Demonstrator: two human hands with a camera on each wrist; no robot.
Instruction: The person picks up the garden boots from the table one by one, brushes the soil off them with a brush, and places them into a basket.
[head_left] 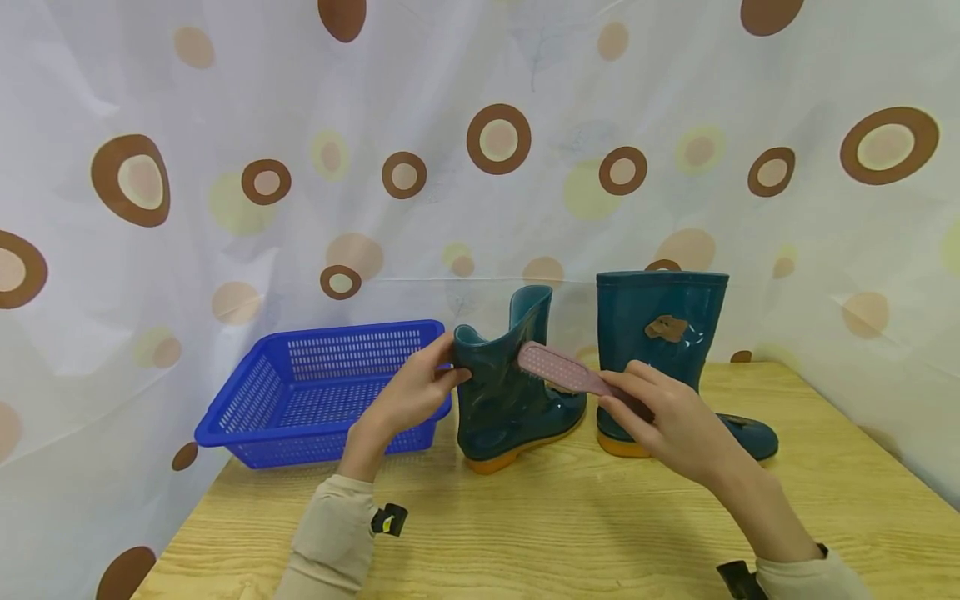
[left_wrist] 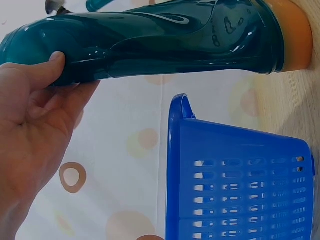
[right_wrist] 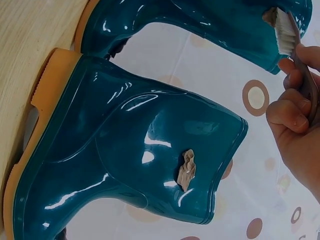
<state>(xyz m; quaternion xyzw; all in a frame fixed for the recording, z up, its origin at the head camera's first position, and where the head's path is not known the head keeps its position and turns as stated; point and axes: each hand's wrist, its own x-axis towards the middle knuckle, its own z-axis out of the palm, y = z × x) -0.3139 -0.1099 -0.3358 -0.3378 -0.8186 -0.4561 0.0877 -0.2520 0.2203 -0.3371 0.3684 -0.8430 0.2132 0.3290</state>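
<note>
Left hand (head_left: pixel 411 392): glossy boot (head_left: pixel 498 404) (bent at top) | right hand (head_left: pixel 678 421): bristled brush (head_left: pixel 557 367)

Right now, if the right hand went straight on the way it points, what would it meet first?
Probably the green boot held by the left hand: the brush in the right hand leads, its bristles at or near the brown patch on the boot.

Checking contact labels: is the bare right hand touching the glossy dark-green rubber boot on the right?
Apart. The right wrist view shows pale, spotted backdrop between the right hand and right boot; the head view only overlaps them.
</note>
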